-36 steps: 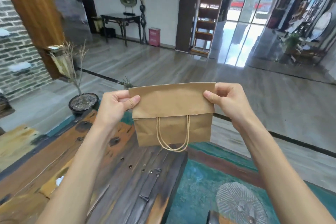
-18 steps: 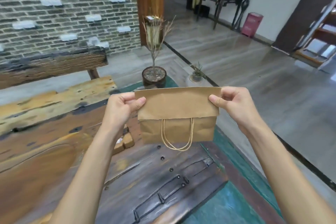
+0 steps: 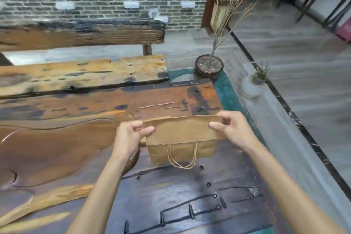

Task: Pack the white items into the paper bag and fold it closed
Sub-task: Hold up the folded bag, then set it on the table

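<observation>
A brown paper bag (image 3: 181,131) with its top folded over toward me hangs upright over the dark wooden table (image 3: 171,195). Its twine handles dangle below the flap. My left hand (image 3: 131,138) pinches the folded top at its left corner. My right hand (image 3: 231,129) pinches the right corner. Whether the bag's bottom touches the table I cannot tell. No white items show; whatever is inside the bag is hidden.
A rough wooden bench (image 3: 81,74) runs behind the table, with a brick wall beyond. A dark pot with a bare twig plant (image 3: 209,65) stands at the table's far right corner. A small pale pot (image 3: 250,86) sits on the floor to the right.
My view has swung left and downward from the room toward the table. Both hands have brought the folded bag down closer to the tabletop, still gripping its top corners.
</observation>
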